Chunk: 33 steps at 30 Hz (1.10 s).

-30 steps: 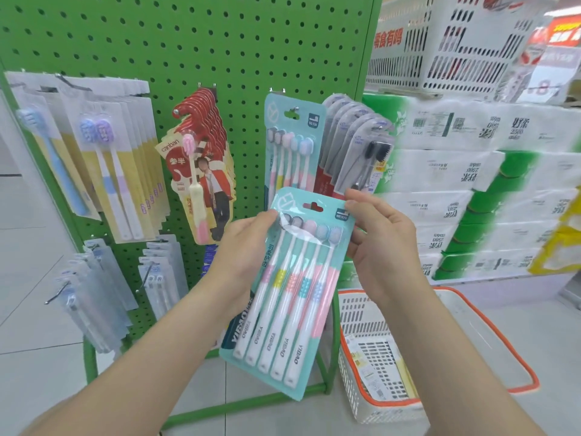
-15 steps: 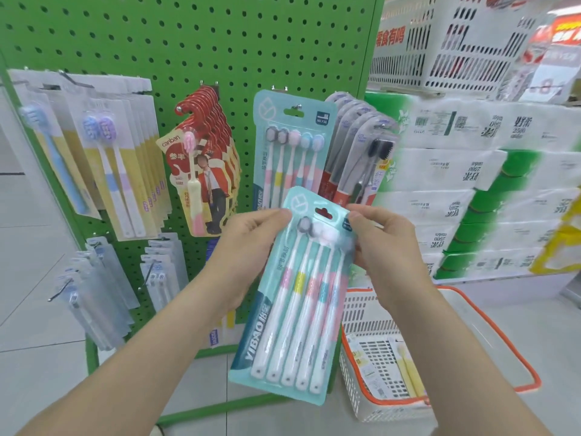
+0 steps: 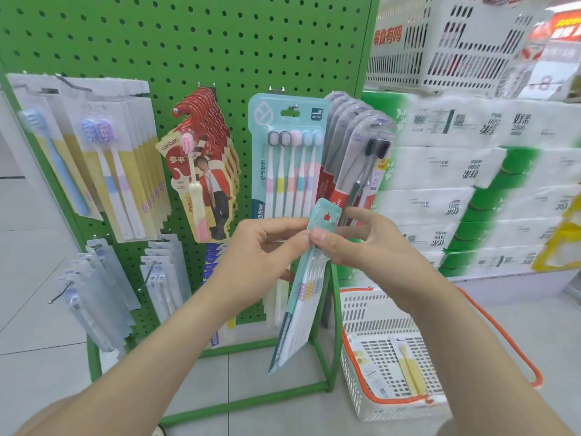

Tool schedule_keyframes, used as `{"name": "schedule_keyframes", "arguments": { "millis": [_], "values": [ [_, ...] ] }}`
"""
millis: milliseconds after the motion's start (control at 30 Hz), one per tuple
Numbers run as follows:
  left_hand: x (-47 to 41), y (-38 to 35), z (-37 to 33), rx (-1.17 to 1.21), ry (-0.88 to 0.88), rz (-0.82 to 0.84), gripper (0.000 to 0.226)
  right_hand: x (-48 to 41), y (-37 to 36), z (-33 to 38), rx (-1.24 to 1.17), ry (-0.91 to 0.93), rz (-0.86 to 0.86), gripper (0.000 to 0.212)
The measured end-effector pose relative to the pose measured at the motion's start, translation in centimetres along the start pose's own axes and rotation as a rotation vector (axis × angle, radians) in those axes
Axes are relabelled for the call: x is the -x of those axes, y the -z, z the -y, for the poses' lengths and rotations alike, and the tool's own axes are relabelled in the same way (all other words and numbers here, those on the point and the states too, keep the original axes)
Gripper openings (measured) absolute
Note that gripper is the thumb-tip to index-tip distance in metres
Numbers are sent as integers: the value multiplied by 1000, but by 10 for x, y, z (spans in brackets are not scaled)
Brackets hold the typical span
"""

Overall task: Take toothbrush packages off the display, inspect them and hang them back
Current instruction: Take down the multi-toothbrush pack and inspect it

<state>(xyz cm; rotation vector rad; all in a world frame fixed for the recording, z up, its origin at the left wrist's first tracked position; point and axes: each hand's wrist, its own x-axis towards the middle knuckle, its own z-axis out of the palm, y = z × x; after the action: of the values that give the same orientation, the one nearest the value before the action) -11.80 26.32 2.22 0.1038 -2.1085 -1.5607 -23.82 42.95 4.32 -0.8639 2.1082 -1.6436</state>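
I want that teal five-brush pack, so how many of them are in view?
2. One teal pack hangs on the green pegboard; a second teal pack is pinched edge-on between the left hand and right hand. Others may hide behind the hanging one.

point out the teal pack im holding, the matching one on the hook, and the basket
held teal pack (image 3: 306,289), head view, on the coloured grips
hanging teal pack (image 3: 287,158), head view, on the brush necks
basket (image 3: 371,313), head view, on its white wall

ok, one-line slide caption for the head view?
Left hand and right hand pinch teal cardboard toothbrush pack edge-on before green pegboard display.
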Motion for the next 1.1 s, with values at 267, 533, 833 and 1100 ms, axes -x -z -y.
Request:
{"name": "schedule_keyframes", "arguments": {
  "millis": [267, 533, 833, 1100],
  "values": [
    [-2, 3, 0, 86, 40, 134, 41, -4, 10, -8, -144, -9, 31, 74],
    [-5, 6, -1, 117, 162, 348, 57, -2, 4, -1, -319, 33, 94, 45],
    [-1, -1, -3, 264, 199, 318, 44, -2, -2, 4, -258, 1, 75, 35],
    [-1, -4, -8, 220, 235, 232, 50, -2, -6, 4, -278, -114, 42, 29]
  ]
}}
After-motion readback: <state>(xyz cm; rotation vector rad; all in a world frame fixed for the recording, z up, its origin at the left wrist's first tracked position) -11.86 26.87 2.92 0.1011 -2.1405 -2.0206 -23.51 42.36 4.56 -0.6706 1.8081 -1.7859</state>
